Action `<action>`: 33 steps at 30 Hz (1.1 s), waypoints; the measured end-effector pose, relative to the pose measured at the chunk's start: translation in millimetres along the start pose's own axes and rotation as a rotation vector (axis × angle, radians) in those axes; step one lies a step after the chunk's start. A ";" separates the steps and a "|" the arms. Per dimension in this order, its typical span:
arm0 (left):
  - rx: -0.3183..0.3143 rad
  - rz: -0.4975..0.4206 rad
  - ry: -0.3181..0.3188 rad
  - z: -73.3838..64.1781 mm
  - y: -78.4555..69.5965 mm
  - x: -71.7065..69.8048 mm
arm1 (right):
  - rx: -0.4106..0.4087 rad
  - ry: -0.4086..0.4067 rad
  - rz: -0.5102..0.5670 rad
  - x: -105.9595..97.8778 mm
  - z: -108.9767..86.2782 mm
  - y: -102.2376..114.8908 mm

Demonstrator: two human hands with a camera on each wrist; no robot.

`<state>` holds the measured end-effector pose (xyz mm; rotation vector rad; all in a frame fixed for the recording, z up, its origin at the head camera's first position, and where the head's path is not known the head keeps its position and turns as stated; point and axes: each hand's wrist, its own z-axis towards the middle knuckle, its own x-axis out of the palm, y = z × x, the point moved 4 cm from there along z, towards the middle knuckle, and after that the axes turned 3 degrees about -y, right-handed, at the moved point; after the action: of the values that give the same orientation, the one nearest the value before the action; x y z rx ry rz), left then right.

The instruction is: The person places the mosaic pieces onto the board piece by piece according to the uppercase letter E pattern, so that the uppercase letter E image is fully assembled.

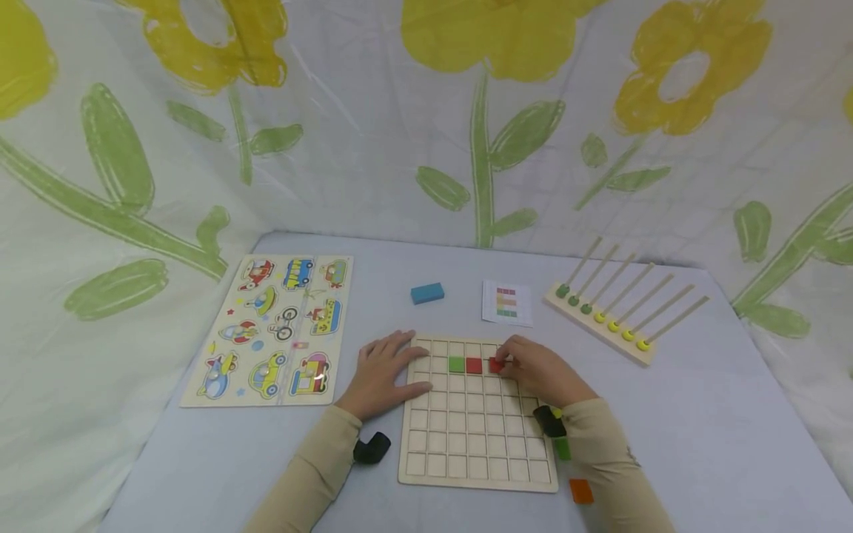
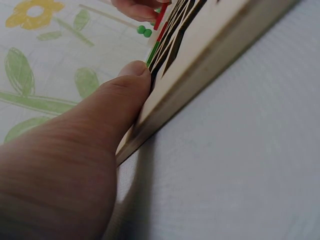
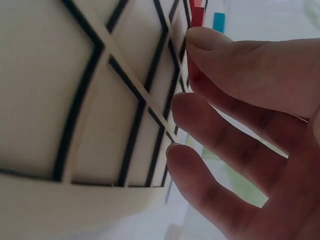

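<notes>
A wooden grid board of square cells lies flat in front of me. One green square tile and one red square tile sit side by side in its second row. My right hand pinches another red tile between thumb and finger, over the same row to the right; the right wrist view shows this red tile at the thumb tip. My left hand rests on the board's left edge with its fingers extended, and the thumb lies along the rim in the left wrist view.
Near the right sleeve lie an orange tile and a partly hidden green tile. Behind the board are a blue block and a pattern card. A peg rack with beads stands right; a picture puzzle lies left.
</notes>
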<state>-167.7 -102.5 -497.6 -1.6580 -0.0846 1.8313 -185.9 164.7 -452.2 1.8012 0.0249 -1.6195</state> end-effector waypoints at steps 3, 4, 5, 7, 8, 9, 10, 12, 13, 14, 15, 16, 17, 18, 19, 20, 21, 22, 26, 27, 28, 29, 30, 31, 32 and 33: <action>0.001 0.002 0.001 0.1 -0.1 -0.6 | -0.017 -0.001 -0.021 3.6 2.0 0.6; 0.001 0.002 0.004 0.2 -0.3 -0.5 | -0.025 -0.004 -0.029 4.6 2.3 0.7; 0.001 0.001 0.007 0.4 -0.5 -0.4 | -0.034 -0.007 -0.037 5.3 2.4 0.9; 0.000 -0.001 0.009 0.7 -0.8 -0.3 | -0.055 -0.015 -0.047 6.3 2.9 1.3; 0.000 -0.001 0.008 0.8 -0.8 -0.3 | -0.061 -0.018 -0.046 6.3 3.4 2.0; 0.001 -0.004 0.006 0.9 -0.9 -0.5 | -0.068 -0.018 -0.045 6.3 3.7 2.6; 0.001 -0.007 0.003 1.0 -1.1 -0.7 | -0.074 -0.017 -0.047 6.4 4.1 3.2; 0.002 -0.010 -0.001 1.1 -1.3 -1.2 | -0.082 -0.014 -0.051 6.5 4.8 4.4; 0.000 -0.012 0.000 1.1 -1.4 -1.4 | -0.086 -0.011 -0.056 6.6 5.0 5.0; -0.002 -0.013 0.002 1.1 -1.4 -1.6 | -0.088 -0.008 -0.061 6.6 5.2 5.5; -0.002 -0.015 0.002 1.0 -1.5 -1.8 | -0.090 -0.006 -0.067 6.7 5.3 5.9; -0.003 -0.014 0.003 1.0 -1.5 -1.9 | -0.093 -0.004 -0.072 6.9 5.4 6.3; -0.004 -0.014 0.003 0.9 -1.6 -2.1 | -0.094 -0.003 -0.072 6.8 5.4 6.6; 0.000 -0.017 -0.002 0.7 -1.8 -2.4 | -0.095 -0.002 -0.072 6.9 5.4 6.9; 0.003 -0.019 -0.006 0.8 -2.1 -2.8 | -0.097 -0.003 -0.071 6.7 5.3 7.3; 0.007 -0.019 -0.011 0.8 -2.5 -3.2 | -0.096 -0.005 -0.068 6.3 5.2 7.7; 0.012 -0.021 -0.015 0.8 -3.0 -3.7 | -0.095 -0.006 -0.065 6.3 5.1 7.8; 0.015 -0.022 -0.018 0.8 -3.4 -4.0 | -0.093 -0.007 -0.061 6.3 5.0 7.8; 0.020 -0.026 -0.020 0.9 -4.2 -4.4 | -0.076 -0.016 -0.062 6.9 4.2 7.1; 0.018 -0.025 -0.017 0.9 -4.0 -4.1 | -0.071 -0.017 -0.070 6.9 3.8 6.7; 0.016 -0.023 -0.016 1.0 -3.8 -3.9 | -0.056 -0.014 -0.074 7.0 3.3 5.8; 0.013 -0.020 -0.014 1.0 -3.3 -3.6 | -0.036 -0.011 -0.076 6.8 2.6 4.8; 0.010 -0.016 -0.012 1.1 -2.8 -3.3 | -0.010 -0.006 -0.075 6.3 1.8 3.8; 0.008 -0.013 -0.010 1.1 -2.2 -2.8 | 0.015 0.000 -0.075 5.5 0.5 2.6; 0.006 -0.011 -0.009 1.1 -1.5 -2.3 | 0.044 0.006 -0.075 4.5 -1.1 0.8; 0.005 -0.008 -0.008 1.1 -1.0 -1.8 | 0.073 0.012 -0.074 3.3 -2.9 -1.1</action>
<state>-168.3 -102.3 -495.3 -1.6445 -0.0897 1.8313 -183.3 165.6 -455.7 1.8850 0.0387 -1.6811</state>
